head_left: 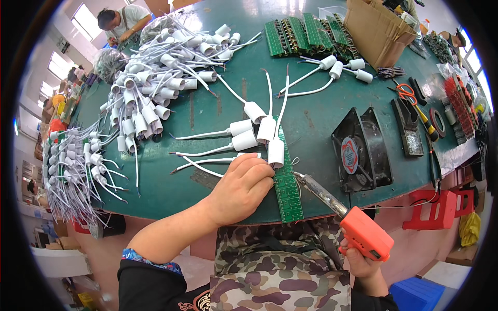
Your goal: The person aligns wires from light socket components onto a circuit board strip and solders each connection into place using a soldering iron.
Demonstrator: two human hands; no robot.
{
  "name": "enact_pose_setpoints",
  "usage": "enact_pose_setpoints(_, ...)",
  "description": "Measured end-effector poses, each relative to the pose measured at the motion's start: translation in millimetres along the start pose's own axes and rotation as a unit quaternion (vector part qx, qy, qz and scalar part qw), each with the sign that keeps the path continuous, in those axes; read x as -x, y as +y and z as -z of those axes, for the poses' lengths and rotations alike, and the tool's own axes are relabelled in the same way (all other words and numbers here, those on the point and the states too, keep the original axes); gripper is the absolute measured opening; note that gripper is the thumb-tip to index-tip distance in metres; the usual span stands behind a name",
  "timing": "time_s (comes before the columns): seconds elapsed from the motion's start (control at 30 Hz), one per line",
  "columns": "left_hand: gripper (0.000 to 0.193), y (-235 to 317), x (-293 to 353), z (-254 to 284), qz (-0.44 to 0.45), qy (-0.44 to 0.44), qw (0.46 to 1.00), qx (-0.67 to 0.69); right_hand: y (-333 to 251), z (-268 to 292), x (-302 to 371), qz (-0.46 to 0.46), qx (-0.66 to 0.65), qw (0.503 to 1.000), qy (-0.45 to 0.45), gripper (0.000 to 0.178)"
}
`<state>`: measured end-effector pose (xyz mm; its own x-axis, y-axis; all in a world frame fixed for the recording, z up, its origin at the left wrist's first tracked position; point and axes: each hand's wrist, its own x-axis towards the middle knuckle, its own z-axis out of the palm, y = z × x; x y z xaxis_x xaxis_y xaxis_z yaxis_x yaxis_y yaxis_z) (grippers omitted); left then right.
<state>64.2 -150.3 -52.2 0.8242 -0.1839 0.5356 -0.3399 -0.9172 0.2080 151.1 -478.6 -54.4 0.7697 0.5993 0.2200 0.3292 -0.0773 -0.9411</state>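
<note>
A narrow green circuit board strip (288, 194) lies at the table's front edge, before me. My left hand (239, 187) is closed at its left edge; the fingertips are turned away and hide what they pinch. Just above these fingers, a white lamp socket (276, 153) with a white wire rests over the board. More white sockets (244, 140) lie beside it to the left and behind, their wires fanning out. My right hand (361, 263) grips a soldering iron (365, 233) by its orange handle. The iron's metal tip is at the board's right edge; contact cannot be made out.
A big heap of wired white sockets (150, 88) covers the back left, with another bunch (78, 160) at the left edge. A black fan (363, 150) stands to the right, near scissors (406, 95) and pliers (434, 163). Green board stacks (295, 36) and a cardboard box (376, 36) stand behind. Another person (122, 26) works far left.
</note>
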Motion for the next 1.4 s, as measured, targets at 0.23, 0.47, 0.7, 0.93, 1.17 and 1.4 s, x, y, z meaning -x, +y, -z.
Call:
enact_pose_setpoints(0.23, 0.026, 0, 0, -1, 0.003, -0.005, 1.000, -0.001, 1, 1, 1, 0.023, 0.002, 1.000, 0.003, 0.019)
enact_pose_setpoints(0.47, 0.027, 0, -1, 1, 0.004, -0.011, 1.000, -0.006, -2, 5, -8, 0.057, 0.009, 0.998, -0.029, 0.019)
enact_pose_setpoints(0.7, 0.032, 2, -1, 12, 0.009, -0.013, 0.999, -0.032, 7, 5, 0, 0.058, 0.019, 0.998, 0.005, 0.022)
enact_pose_setpoints(0.93, 0.052, -8, 13, 34, 0.050, -0.056, 0.994, -0.082, 16, 11, 12, 0.022, 0.002, 1.000, 0.014, 0.015)
enact_pose_setpoints(1.17, 0.036, -29, 10, 17, 0.031, -0.005, 0.992, -0.125, 38, 20, 31, -0.029, -0.099, 0.994, 0.029, 0.043)
enact_pose_setpoints(1.4, 0.022, -69, 25, 94, 0.085, 0.076, 0.970, -0.213, 39, 20, 33, -0.038, -0.111, 0.992, 0.047, 0.040)
